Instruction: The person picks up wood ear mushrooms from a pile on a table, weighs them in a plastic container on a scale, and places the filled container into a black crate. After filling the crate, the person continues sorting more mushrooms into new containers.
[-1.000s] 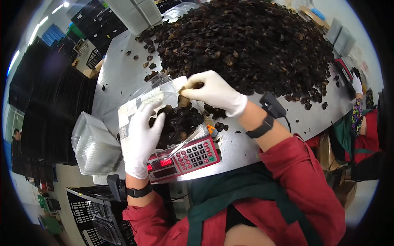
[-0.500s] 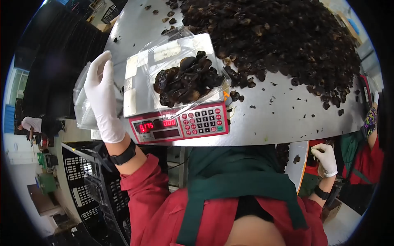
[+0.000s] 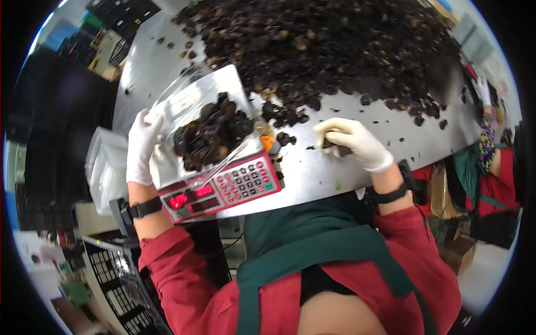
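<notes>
A clear plastic container [image 3: 177, 89] lies tilted on the metal pan of a red digital scale [image 3: 245, 181], holding a heap of dark, wet wood ear mushrooms [image 3: 215, 134]. At the container's left edge, my gloved left hand [image 3: 144, 146] has its fingers closed on the clear plastic. My gloved right hand [image 3: 357, 142] is over the steel table, right of the scale, its fingers curled around a dark wood ear piece [image 3: 335, 148], partly hidden by the glove. The scale's red digits are too blurred to read.
A large pile of wood ear mushrooms [image 3: 329, 50] covers the far part of the steel table [image 3: 312, 181]. Stacked clear containers [image 3: 106, 173] stand left of the scale. An orange-and-grey object [image 3: 271, 144] sits beside it. A co-worker's gloved hand [image 3: 482, 92] is at the right.
My left hand has come from beside the scale onto the container's edge. My right hand has risen from below the table edge to above the tabletop. The view has shifted and turned.
</notes>
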